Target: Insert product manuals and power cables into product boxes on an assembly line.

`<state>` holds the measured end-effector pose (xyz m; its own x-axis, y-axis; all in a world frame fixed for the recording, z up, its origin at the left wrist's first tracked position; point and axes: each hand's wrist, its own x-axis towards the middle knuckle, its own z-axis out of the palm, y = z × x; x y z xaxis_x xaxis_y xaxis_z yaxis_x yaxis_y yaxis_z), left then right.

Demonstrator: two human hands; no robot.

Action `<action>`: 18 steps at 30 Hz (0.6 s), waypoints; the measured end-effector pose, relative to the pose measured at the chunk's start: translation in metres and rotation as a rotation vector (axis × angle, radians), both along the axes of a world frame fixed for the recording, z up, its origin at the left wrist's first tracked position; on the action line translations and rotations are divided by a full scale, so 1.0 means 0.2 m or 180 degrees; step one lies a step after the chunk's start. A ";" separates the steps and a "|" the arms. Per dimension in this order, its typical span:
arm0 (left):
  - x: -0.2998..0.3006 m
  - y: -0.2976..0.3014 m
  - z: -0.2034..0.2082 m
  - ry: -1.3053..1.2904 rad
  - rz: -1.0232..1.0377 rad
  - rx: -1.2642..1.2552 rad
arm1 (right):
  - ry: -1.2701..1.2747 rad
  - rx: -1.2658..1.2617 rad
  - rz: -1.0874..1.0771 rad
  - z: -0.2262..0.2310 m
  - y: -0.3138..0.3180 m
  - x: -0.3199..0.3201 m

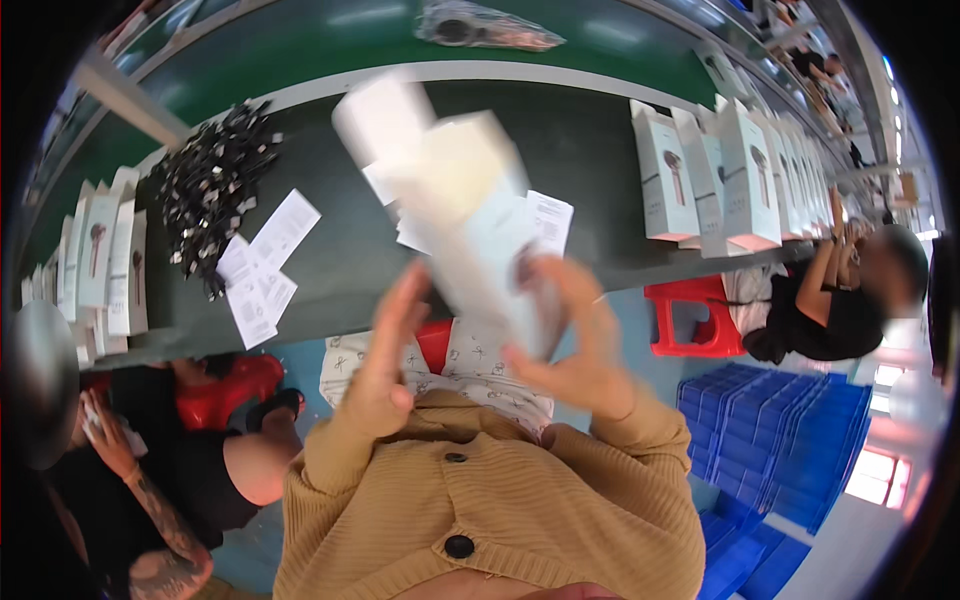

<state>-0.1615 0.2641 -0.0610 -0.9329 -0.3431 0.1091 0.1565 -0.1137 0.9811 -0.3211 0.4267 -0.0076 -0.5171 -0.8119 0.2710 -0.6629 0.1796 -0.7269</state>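
A white and pale blue carton point(487, 245) with its top flaps spread is tilted over the table's near edge, smeared by motion. On its lower right side, my right hand point(590, 345) grips it, with the fingers on the printed face and the thumb lower down. My left hand point(388, 350) is beside the carton's left side, fingers stretched and thumb apart, holding nothing. Behind the carton, printed white leaflets point(550, 220) lie partly hidden on the dark table point(580, 130). More leaflets point(262, 275) are scattered to the left.
A heap of black cables point(215, 180) lies at the table's left. Rows of upright cartons stand at the left point(95, 260) and right point(750, 170). A plastic-bagged item point(485, 27) sits at the back. Blue crates point(770, 435) and a red stool point(695, 317) are at right. Co-workers sit on both sides.
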 end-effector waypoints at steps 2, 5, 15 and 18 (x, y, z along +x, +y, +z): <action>0.06 -0.08 -0.01 -0.0051 0.0930 -0.0691 | 0.0171 -0.0249 -0.0550 0.06 0.06 -0.14; 0.17 -0.23 -0.05 -0.0036 0.2003 -0.0982 | 0.1774 0.0094 -0.1414 0.18 0.13 -0.41; 0.56 -0.49 -0.11 -0.0250 0.3235 -0.1354 | 0.3391 0.1932 -0.2574 0.04 0.15 -0.71; 0.64 -0.52 -0.09 -0.0434 0.3541 -0.1628 | 0.3401 0.1456 -0.2229 0.03 0.11 -0.70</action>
<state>-0.0331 0.1607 -0.0782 -0.1744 -0.9045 0.3891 -0.1846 0.4182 0.8894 -0.4614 0.4495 -0.0023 -0.5639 -0.5923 0.5756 -0.5317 0.7936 0.2957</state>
